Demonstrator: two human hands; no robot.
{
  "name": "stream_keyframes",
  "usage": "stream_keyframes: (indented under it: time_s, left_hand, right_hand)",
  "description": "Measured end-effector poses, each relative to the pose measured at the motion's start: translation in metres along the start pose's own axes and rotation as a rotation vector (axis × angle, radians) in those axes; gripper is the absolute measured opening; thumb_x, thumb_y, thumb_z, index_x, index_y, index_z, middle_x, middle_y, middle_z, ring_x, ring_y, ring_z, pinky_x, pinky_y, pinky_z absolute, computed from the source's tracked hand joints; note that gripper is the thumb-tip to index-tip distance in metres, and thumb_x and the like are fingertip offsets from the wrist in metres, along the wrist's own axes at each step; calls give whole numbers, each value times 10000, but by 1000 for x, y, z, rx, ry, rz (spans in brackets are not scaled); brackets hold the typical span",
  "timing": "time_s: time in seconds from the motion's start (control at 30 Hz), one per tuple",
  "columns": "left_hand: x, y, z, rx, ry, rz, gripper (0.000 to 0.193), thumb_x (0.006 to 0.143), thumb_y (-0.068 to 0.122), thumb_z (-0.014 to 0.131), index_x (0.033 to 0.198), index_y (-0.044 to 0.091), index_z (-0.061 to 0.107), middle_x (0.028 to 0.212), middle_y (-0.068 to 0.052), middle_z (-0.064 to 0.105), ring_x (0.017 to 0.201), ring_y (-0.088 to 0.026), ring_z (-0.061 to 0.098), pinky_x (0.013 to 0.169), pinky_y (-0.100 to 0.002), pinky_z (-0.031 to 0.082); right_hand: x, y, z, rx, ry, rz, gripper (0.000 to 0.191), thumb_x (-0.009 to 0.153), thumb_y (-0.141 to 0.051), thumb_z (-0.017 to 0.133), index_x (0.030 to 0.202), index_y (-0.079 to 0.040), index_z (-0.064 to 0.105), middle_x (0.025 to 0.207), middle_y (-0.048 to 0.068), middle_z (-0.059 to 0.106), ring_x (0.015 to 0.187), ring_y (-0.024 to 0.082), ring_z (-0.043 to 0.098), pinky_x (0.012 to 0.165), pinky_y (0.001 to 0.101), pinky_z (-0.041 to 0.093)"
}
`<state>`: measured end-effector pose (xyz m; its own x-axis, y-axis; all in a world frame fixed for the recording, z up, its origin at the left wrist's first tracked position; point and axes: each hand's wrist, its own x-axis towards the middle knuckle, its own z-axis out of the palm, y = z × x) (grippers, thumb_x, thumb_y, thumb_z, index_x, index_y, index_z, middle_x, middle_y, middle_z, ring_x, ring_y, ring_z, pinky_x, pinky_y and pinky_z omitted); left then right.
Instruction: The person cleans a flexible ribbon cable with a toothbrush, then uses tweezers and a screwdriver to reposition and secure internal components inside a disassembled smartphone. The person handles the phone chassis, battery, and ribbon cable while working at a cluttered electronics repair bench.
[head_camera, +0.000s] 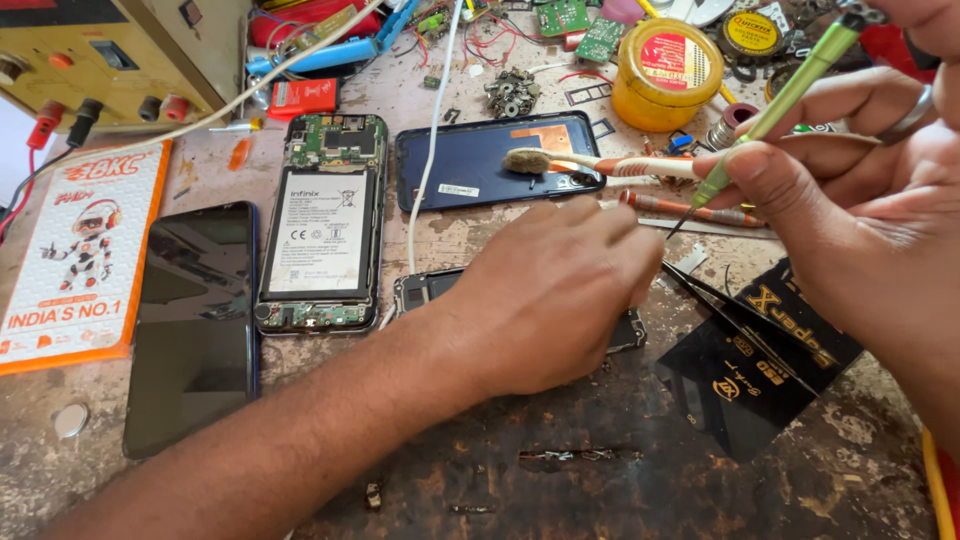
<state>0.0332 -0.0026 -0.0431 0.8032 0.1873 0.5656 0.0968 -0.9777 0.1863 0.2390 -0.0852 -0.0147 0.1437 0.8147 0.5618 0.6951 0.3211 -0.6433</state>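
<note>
L hand (555, 290) flat on phone frame (425, 288), R hand (850, 190) gripping green screwdriver (775, 110)

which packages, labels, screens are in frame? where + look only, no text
Orange flat package: far left, rectangular, white panel with robot drawing.
Dark phone screen: beside it, black, unlit.
Battery label: white rectangle on the opened phone, left of centre.
Black sachets: lower right, gold print, under the right hand.
Yellow round tin: top right, red lid label.
Small white sticker: on the blue back cover.
</note>
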Motion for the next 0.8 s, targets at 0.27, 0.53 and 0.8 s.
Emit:
stream_keyframes:
  time_s: [0.27,0.53,0.8]
  left_hand:
    - [-17,-2,-26,-898,-15,-559,214,1103,268,457,1061,78,544,898,-16,614,829,-116,650,730,-287,554]
    - [-31,-2,1,-1235,38,-587,203,1106,251,471,1104,70,561,892,30,548,802,-58,550,713,-236,516]
    - [-34,5,3,-1303,32,-588,224,1118,263,459,1103,67,566,867,39,527,771,-51,512,707,-222,500]
  right_hand:
    - [-1,-16,0,114,-31,52,225,1072,-150,590,1203,-4,481,1001,163,720,1033,230,760,869,313,649]
    - [-1,-42,2,244,-91,-5,256,1055,-175,601,1229,-27,486,1115,140,690,1100,234,755,970,365,665]
    - [-18,-38,7,210,-43,-78,237,1116,-175,580,1275,-7,528,1093,147,716,1051,199,748,1022,353,641]
